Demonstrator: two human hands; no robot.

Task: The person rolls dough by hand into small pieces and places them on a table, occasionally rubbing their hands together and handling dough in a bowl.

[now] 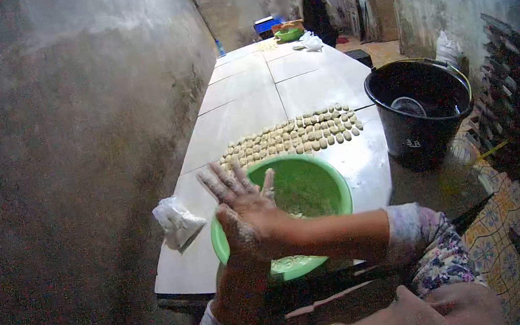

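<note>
My right hand, dusted with white powder, reaches across from the right with its fingers stretched out and spread. It lies against my left hand, which comes up from below and is largely covered, so its fingers cannot be told apart. Whether anything sits between the palms is hidden. Both hands are over the left side of a green basin, which has whitish powder or scraps inside. Just beyond the basin, rows of small pale dough pieces lie on the white table.
A clear bag of white powder rests at the table's left edge, near the wall. To the right stands a black bucket holding liquid. At the far end are a person, another green basin, a blue crate and a white bag.
</note>
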